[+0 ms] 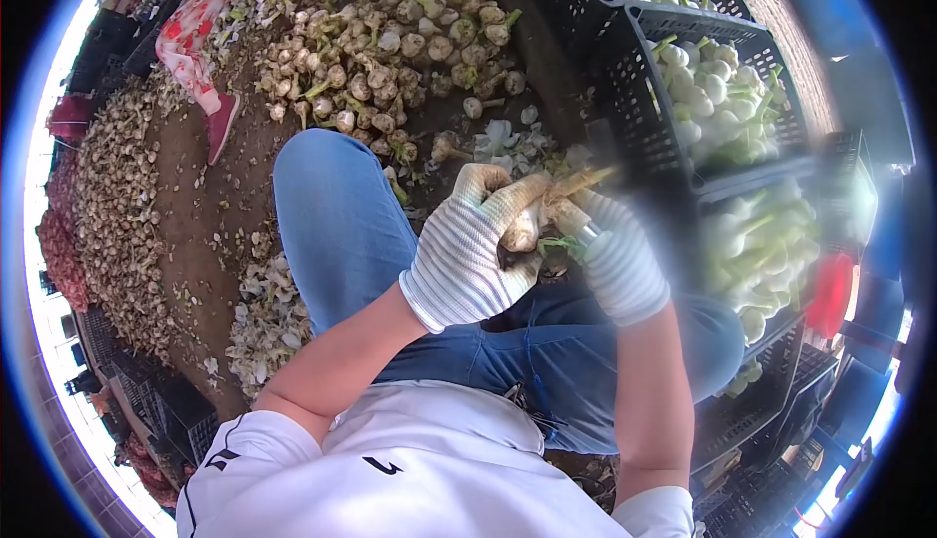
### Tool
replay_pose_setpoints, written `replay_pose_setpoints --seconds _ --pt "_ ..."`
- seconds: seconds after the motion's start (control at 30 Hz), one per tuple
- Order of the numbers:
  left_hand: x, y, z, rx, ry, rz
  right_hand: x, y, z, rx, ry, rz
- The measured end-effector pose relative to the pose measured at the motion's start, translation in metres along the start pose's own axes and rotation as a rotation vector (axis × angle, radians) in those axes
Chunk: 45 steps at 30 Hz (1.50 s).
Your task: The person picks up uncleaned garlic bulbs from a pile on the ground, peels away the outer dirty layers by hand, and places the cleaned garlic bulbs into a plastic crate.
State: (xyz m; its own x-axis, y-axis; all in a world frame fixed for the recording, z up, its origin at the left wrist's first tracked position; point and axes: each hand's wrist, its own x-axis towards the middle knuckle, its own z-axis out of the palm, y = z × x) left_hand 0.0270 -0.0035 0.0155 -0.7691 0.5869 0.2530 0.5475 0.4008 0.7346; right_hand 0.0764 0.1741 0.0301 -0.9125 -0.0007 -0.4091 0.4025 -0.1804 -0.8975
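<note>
My left hand (470, 250), in a striped knit glove with dirty fingertips, is closed around a garlic bulb (522, 230) held above my lap. The dry, brownish outer skin (578, 183) of the bulb sticks out to the right, between the two hands. My right hand (622, 250), gloved alike and partly blurred, has its fingers closed on the skin side of the bulb. A small shiny spot shows at its fingers; I cannot tell what it is. Beneath the hands lie a green leaf scrap and loose white peelings (508, 143).
A large heap of unpeeled garlic (390, 50) lies ahead. Black crates (673, 103) with clean white garlic (717, 89) stand at the right, close to my right arm. More garlic (117, 216) covers the ground at far left. Another person's leg and red shoe (223, 128) are at upper left.
</note>
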Motion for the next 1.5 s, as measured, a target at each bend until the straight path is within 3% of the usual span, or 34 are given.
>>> replay_pose_setpoints --seconds 0.23,0.37,0.53,0.63,0.67,0.77,0.8,0.9,0.93,1.1,1.13,1.2,1.27,1.37,1.5 --pt "-0.002 -0.012 0.006 -0.558 -0.006 -0.126 0.0 0.003 0.007 -0.127 0.096 -0.176" --pt "0.001 -0.001 -0.002 -1.48 -0.038 -0.716 0.001 0.01 0.008 -0.225 0.191 -0.314" --pt "0.009 -0.005 -0.002 -1.871 -0.093 -0.908 0.0 0.005 0.008 -0.617 0.227 -0.581" --pt "0.008 -0.004 0.002 -1.926 -0.067 -0.928 0.001 0.004 0.011 -0.604 0.231 -0.574" --pt "0.007 -0.007 0.004 -1.846 -0.057 -0.849 0.0 0.008 0.01 -0.392 0.214 -0.34" --pt "0.001 -0.013 0.015 -1.526 0.016 -0.664 0.003 -0.004 0.02 0.258 0.147 -0.115" --pt "-0.002 -0.009 0.02 -1.368 0.067 -0.634 0.005 0.009 0.013 0.197 0.082 -0.087" --pt "-0.004 -0.015 0.025 -1.312 0.091 -0.612 0.01 0.018 0.002 0.024 -0.004 0.038" --pt "-0.002 -0.018 0.02 -1.419 0.042 -0.649 0.009 0.016 0.007 -0.088 0.074 -0.126" --pt "0.006 -0.02 0.009 -1.83 -0.11 -1.01 0.012 0.022 0.008 -0.271 0.112 -0.31" --pt "0.008 -0.025 0.004 -1.929 -0.299 -0.882 0.013 0.026 0.007 -0.307 0.123 -0.328" --pt "0.011 -0.017 0.004 -1.329 -0.185 -0.743 0.01 0.024 0.01 -0.229 0.169 -0.271" --pt "0.002 -0.022 0.032 -0.742 0.207 -0.355 0.009 0.02 0.011 -0.293 0.232 -0.261" --pt "-0.009 -0.026 0.028 -0.72 0.08 -0.259 0.009 0.026 0.012 -0.214 0.249 -0.282" --pt "-0.007 -0.038 0.005 -1.284 -0.243 -0.522 0.007 0.017 0.008 -0.448 0.272 -0.307"
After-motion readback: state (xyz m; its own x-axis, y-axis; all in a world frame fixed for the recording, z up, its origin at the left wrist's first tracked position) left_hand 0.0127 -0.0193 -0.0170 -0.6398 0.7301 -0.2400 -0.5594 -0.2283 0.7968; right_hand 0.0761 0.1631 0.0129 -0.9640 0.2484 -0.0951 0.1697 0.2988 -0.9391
